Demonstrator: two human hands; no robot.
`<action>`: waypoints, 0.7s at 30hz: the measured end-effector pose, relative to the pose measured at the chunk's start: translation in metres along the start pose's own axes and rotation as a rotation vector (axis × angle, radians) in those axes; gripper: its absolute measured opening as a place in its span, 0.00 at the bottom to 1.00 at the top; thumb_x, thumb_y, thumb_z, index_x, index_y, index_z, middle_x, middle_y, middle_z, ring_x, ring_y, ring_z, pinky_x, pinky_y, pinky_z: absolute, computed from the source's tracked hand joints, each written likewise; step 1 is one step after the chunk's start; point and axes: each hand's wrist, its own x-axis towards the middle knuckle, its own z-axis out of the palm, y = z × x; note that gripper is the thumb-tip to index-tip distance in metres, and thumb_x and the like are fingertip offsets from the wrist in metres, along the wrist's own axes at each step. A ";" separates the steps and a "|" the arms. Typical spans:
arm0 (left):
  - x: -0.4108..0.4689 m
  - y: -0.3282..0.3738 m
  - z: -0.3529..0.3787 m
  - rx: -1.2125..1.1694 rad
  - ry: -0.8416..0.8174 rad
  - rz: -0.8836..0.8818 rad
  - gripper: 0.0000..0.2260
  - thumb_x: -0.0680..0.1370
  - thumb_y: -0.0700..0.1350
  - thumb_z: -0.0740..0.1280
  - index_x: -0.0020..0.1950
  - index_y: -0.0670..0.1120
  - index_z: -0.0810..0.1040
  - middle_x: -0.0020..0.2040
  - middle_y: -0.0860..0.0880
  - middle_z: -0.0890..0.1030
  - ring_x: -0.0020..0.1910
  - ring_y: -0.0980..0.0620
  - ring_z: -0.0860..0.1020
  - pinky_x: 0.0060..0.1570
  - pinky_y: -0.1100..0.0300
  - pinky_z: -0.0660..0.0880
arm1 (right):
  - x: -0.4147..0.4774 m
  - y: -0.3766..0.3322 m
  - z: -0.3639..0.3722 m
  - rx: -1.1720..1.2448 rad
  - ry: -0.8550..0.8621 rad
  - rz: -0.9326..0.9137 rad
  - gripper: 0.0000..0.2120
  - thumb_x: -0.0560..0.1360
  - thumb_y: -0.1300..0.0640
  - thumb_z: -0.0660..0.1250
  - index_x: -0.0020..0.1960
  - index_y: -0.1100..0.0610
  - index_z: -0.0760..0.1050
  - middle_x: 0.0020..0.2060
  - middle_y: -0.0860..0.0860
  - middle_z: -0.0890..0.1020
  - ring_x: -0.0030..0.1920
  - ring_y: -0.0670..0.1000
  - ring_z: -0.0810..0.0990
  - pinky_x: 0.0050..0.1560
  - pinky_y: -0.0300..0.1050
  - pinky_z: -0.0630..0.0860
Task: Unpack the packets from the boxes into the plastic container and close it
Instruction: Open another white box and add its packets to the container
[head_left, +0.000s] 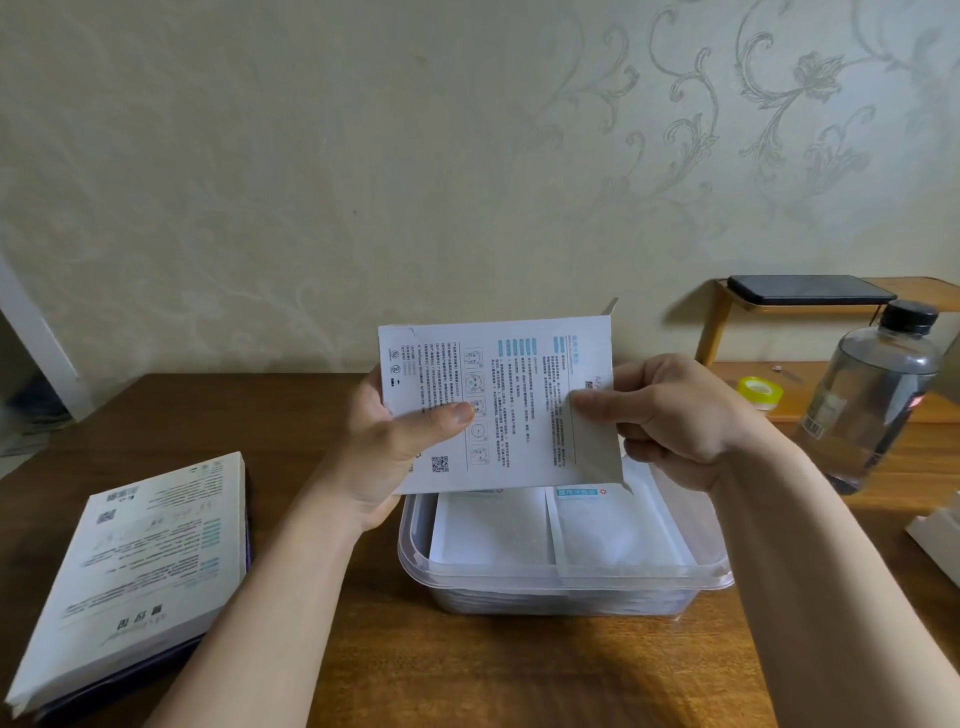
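**Box held over open container, both hands on it**

White box (498, 405) held upright above far edge of plastic container (566, 597), printed back facing the camera. Left hand (395, 452) gripping left end: thumb flat across print, fingers behind. Right hand (675, 415) pinching right end at opened grey flap, thumb in front, fingers curled behind. Second small flap sticking up at top right corner.

Print on box: dense small text in columns, teal header bars, row of face diagrams, QR code low centre, small symbols at left. Text too fine to read; large letter "M" just showing beside right thumb.

Container uncovered on bench (467, 670), directly below box. Inside, white packets (493, 525) lying flat side by side; blue label strip and red cross mark on the right one, wording illegible.

Second box (140, 566) flat on bench at left, well apart, back up, QR code and bold characters upside down.

Clear bottle (872, 395), black cap, barcode label, at right. Yellow-green tape roll (761, 389) beside it. Dark phone (805, 288) on wooden shelf (722, 317).
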 end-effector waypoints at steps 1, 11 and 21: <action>0.000 0.000 -0.001 -0.005 0.005 -0.003 0.20 0.70 0.35 0.72 0.62 0.38 0.79 0.58 0.38 0.85 0.58 0.37 0.84 0.48 0.44 0.83 | 0.001 0.001 0.002 0.022 0.014 -0.011 0.06 0.75 0.65 0.71 0.41 0.68 0.80 0.26 0.52 0.79 0.22 0.44 0.63 0.23 0.35 0.56; 0.001 -0.005 -0.009 -0.091 0.061 -0.033 0.16 0.69 0.36 0.72 0.56 0.44 0.82 0.58 0.39 0.85 0.57 0.37 0.84 0.46 0.46 0.83 | 0.003 -0.001 0.005 0.113 -0.001 -0.106 0.11 0.69 0.54 0.73 0.38 0.60 0.75 0.34 0.58 0.74 0.27 0.49 0.67 0.26 0.39 0.60; 0.001 -0.003 -0.009 -0.080 0.029 -0.024 0.17 0.70 0.36 0.71 0.59 0.41 0.81 0.58 0.38 0.84 0.57 0.37 0.84 0.46 0.46 0.83 | 0.001 -0.002 0.001 0.123 -0.020 -0.072 0.18 0.74 0.65 0.70 0.26 0.56 0.76 0.29 0.54 0.73 0.27 0.47 0.62 0.26 0.39 0.53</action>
